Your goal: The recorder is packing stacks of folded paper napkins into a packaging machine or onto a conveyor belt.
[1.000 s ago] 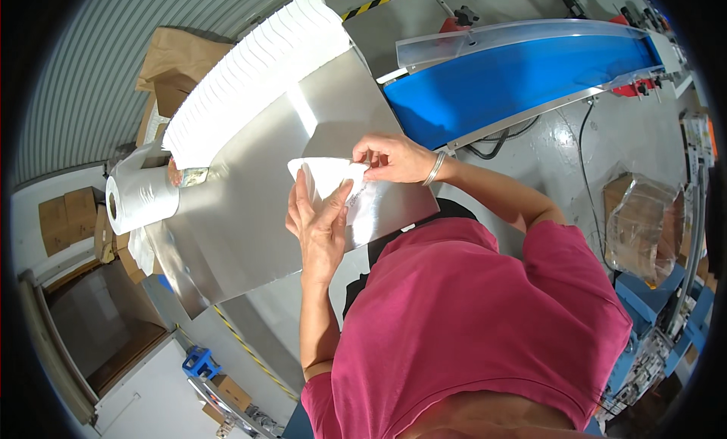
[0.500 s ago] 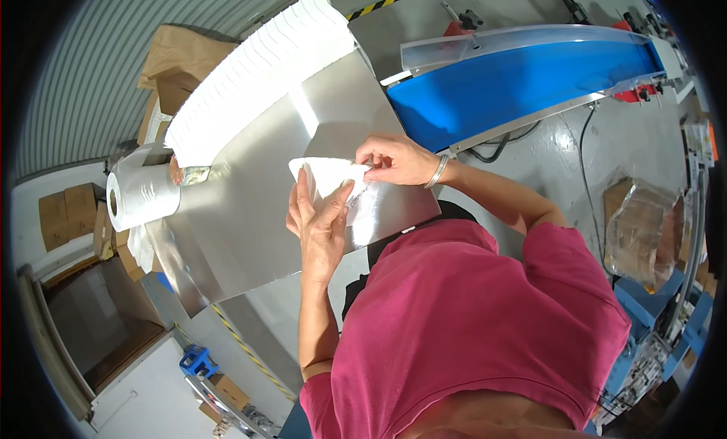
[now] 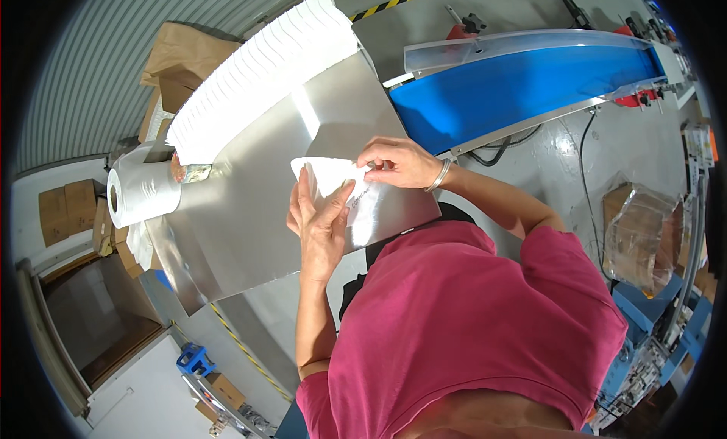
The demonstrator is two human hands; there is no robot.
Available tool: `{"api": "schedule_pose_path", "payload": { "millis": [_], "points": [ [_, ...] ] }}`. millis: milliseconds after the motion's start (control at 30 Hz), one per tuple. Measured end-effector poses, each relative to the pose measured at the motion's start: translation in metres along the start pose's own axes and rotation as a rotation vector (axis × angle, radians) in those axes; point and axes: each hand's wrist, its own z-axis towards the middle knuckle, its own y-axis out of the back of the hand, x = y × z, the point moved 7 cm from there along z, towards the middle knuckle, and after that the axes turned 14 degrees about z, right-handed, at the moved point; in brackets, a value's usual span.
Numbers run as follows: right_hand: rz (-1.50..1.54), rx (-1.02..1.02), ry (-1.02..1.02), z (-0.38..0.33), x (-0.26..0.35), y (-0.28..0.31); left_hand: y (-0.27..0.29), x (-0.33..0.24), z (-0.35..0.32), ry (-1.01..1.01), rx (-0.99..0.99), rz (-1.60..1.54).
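Note:
Over the metal table, a small white paper-like packet [image 3: 329, 172] with dark print is held between my two hands. My left hand [image 3: 321, 225] grips its near left side, with the thumb on the front and the fingers along the edge. At the packet's upper right edge, my right hand [image 3: 404, 164], with a bracelet at the wrist, pinches with thumb and curled fingers. Part of the packet is covered by the hands, and whether anything is inside cannot be seen. Beyond it lies a long row of stacked white packets or sheets [image 3: 257, 72].
Bare metal shows on the tabletop [image 3: 242, 235]. A white film roll [image 3: 148, 197] sits at its left end, beside a small clear packet [image 3: 193, 172]. A blue conveyor belt [image 3: 522, 87] adjoins at the right. Cardboard boxes [image 3: 68, 212] stand at the left.
Both hands keep nearly the same hold on the packet. The right hand's fingers have shifted very slightly, and the whole view has moved a little.

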Motion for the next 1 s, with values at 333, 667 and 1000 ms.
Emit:
{"api": "schedule_pose_path", "payload": {
  "millis": [333,667,1000],
  "points": [
    [-0.025,0.014,-0.036,-0.002,-0.001,-0.001,0.002,0.0,0.0,-0.005,0.005,0.005],
    [-0.094,0.279,-0.075,0.005,-0.019,0.0,-0.003,0.0,0.001,0.068,-0.085,-0.014],
    [-0.39,-0.651,-0.608,-0.083,-0.076,0.214,-0.004,0.009,0.0,0.17,-0.211,0.029]
  ]
}}
